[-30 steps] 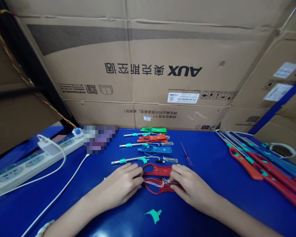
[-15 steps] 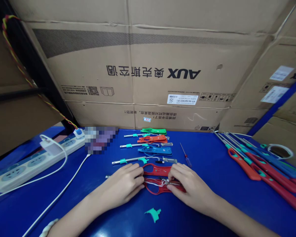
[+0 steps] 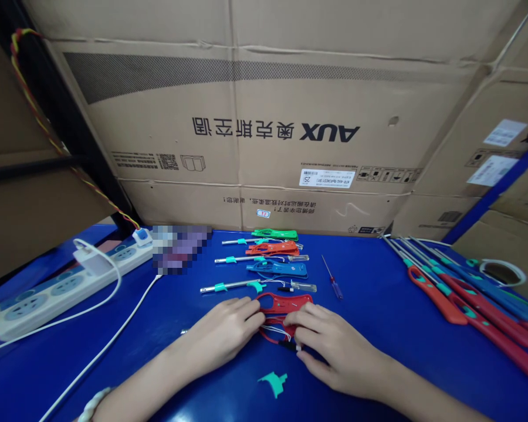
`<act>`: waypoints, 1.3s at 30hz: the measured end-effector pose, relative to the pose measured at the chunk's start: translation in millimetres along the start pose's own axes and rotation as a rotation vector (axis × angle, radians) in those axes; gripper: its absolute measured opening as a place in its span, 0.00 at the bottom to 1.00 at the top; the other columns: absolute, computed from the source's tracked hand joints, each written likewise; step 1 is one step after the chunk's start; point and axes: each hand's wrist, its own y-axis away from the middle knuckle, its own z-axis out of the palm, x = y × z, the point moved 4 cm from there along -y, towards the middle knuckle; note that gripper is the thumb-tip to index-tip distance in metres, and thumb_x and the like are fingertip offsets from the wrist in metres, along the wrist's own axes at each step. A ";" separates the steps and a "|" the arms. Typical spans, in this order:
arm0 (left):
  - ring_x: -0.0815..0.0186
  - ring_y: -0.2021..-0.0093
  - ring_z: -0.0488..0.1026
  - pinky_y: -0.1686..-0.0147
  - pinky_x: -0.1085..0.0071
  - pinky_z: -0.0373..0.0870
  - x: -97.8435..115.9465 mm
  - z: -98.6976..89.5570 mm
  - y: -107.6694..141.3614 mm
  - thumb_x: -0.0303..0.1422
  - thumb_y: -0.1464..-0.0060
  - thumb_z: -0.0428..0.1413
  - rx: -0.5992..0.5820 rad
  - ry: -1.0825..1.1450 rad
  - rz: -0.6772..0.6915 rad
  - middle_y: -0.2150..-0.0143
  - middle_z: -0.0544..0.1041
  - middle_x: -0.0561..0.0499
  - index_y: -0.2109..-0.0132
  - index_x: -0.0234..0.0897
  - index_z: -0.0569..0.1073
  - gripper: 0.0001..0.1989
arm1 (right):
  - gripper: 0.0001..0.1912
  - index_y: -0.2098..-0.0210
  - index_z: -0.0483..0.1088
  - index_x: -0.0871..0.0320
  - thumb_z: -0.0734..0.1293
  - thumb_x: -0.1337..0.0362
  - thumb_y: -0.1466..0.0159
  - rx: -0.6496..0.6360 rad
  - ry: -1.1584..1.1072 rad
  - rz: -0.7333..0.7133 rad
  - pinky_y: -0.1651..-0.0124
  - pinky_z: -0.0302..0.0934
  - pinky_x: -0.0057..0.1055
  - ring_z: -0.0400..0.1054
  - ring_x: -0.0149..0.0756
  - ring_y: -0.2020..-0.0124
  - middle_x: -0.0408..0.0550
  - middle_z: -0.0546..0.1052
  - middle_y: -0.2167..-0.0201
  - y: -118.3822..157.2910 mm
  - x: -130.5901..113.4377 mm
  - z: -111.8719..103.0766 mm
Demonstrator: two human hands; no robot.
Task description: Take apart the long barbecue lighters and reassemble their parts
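My left hand [image 3: 222, 334] and my right hand [image 3: 328, 346] rest on a blue table [image 3: 378, 305], both touching an opened red plastic lighter handle [image 3: 273, 331] with thin white wires showing between my fingers. A second red handle half [image 3: 286, 303] lies just beyond my fingertips. Fingers of both hands press on the part; how firmly they grip it is hard to see.
Behind lie a blue handle [image 3: 277, 269], an orange handle [image 3: 273, 248], a green handle [image 3: 275, 234], metal tubes [image 3: 231, 286] and a small screwdriver [image 3: 332, 278]. Assembled long lighters [image 3: 466, 296] lie right. A power strip [image 3: 66, 284] sits left, a teal piece [image 3: 273, 383] near me, cardboard boxes [image 3: 264, 117] behind.
My right hand slid left and closer to me along the red handle, now covering more of it. The left hand barely moved.
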 end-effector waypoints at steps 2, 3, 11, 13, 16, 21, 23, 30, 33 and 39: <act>0.63 0.67 0.68 0.67 0.69 0.65 -0.2 -0.8 0.3 0.26 0.35 0.43 0.013 0.021 -0.002 0.64 0.71 0.49 0.60 0.35 0.68 0.09 | 0.08 0.62 0.70 0.58 0.60 0.71 0.36 -0.015 0.021 -0.004 0.49 0.59 0.37 0.63 0.40 0.55 0.49 0.73 0.53 0.6 0.5 1.7; 0.63 0.66 0.68 0.66 0.69 0.66 -0.2 -1.4 0.4 0.26 0.34 0.43 0.024 0.034 0.000 0.63 0.71 0.48 0.58 0.35 0.69 0.09 | 0.08 0.61 0.70 0.58 0.60 0.70 0.36 -0.022 0.029 -0.002 0.49 0.59 0.38 0.63 0.40 0.54 0.49 0.73 0.53 1.0 0.9 2.5; 0.62 0.58 0.69 0.58 0.67 0.68 0.7 -3.2 -0.7 0.25 0.35 0.43 0.032 0.097 0.014 0.56 0.72 0.45 0.48 0.35 0.68 0.13 | 0.09 0.57 0.70 0.59 0.63 0.67 0.38 -0.023 0.073 -0.010 0.45 0.60 0.40 0.63 0.43 0.51 0.51 0.73 0.50 3.6 3.1 6.2; 0.61 0.58 0.69 0.57 0.67 0.68 1.0 -2.2 -0.7 0.25 0.35 0.44 0.016 0.100 0.014 0.56 0.72 0.46 0.49 0.35 0.69 0.13 | 0.10 0.56 0.70 0.59 0.63 0.67 0.37 -0.022 0.090 -0.017 0.45 0.60 0.40 0.63 0.44 0.51 0.52 0.73 0.50 3.7 2.6 7.0; 0.61 0.57 0.68 0.56 0.66 0.67 0.9 0.2 -0.2 0.24 0.36 0.44 -0.012 0.097 0.009 0.56 0.71 0.46 0.48 0.36 0.69 0.14 | 0.12 0.55 0.69 0.61 0.64 0.67 0.38 -0.033 0.129 -0.018 0.48 0.63 0.41 0.63 0.46 0.50 0.54 0.72 0.50 3.7 1.5 8.5; 0.60 0.56 0.68 0.55 0.65 0.67 1.2 2.2 0.0 0.23 0.37 0.45 -0.056 0.092 -0.002 0.54 0.70 0.45 0.47 0.36 0.68 0.14 | 0.12 0.54 0.69 0.61 0.63 0.66 0.37 -0.072 0.184 -0.002 0.51 0.65 0.44 0.63 0.49 0.49 0.56 0.72 0.49 4.3 0.8 11.7; 0.59 0.56 0.68 0.55 0.65 0.67 1.6 2.1 -0.5 0.22 0.37 0.45 -0.068 0.092 -0.005 0.54 0.70 0.45 0.47 0.36 0.68 0.15 | 0.12 0.54 0.69 0.61 0.63 0.65 0.37 -0.079 0.189 0.001 0.51 0.65 0.44 0.62 0.49 0.49 0.56 0.71 0.48 4.4 0.7 12.5; 0.58 0.54 0.67 0.52 0.64 0.64 4.7 6.9 0.7 0.23 0.39 0.47 -0.057 -0.026 0.013 0.52 0.69 0.45 0.46 0.36 0.67 0.16 | 0.13 0.53 0.69 0.61 0.63 0.64 0.37 -0.090 0.163 0.024 0.50 0.64 0.45 0.61 0.49 0.48 0.56 0.70 0.48 3.8 2.2 13.9; 0.57 0.51 0.65 0.51 0.62 0.62 7.4 11.9 0.8 0.23 0.39 0.48 -0.032 -0.100 0.012 0.51 0.69 0.45 0.46 0.34 0.67 0.15 | 0.14 0.52 0.68 0.61 0.64 0.63 0.37 -0.074 0.131 0.029 0.48 0.62 0.45 0.60 0.49 0.48 0.57 0.69 0.48 4.7 2.9 14.3; 0.55 0.49 0.63 0.47 0.59 0.58 12.3 18.9 -2.1 0.22 0.43 0.48 -0.022 -0.145 -0.034 0.49 0.68 0.43 0.45 0.31 0.66 0.18 | 0.13 0.55 0.70 0.60 0.66 0.64 0.39 -0.057 0.065 0.081 0.46 0.60 0.44 0.60 0.47 0.50 0.57 0.70 0.50 4.2 1.3 13.4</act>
